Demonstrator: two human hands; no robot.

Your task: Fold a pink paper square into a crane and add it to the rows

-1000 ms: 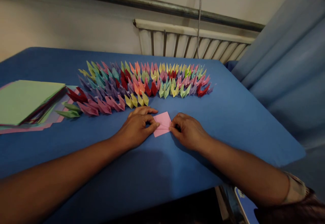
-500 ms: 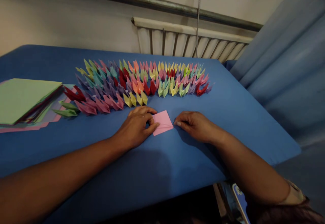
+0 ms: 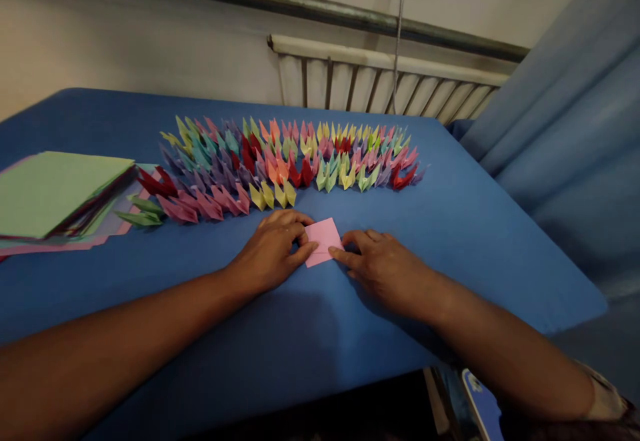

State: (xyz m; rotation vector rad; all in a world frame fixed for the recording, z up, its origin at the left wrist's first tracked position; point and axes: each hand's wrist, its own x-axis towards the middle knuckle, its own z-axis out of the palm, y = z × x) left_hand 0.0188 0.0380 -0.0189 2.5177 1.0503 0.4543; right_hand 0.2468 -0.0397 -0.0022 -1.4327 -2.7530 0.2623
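On the blue table [image 3: 475, 247], between the two hands, lies a small folded pink paper [image 3: 325, 233]. The left hand [image 3: 275, 247] rests its thumb on the paper's left side, and the right hand [image 3: 390, 267] sets its thumb on the lower right; I cannot tell whether either one pinches it from beneath. Beyond stand rows of multicoloured folded figures [image 3: 279, 171], with a paper stack [image 3: 65, 191] to their left and a radiator [image 3: 367, 58] behind.

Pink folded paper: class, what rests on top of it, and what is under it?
The left hand and right hand each have a thumb on the pink paper. The blue table shows around it; whatever lies directly beneath is covered from view.
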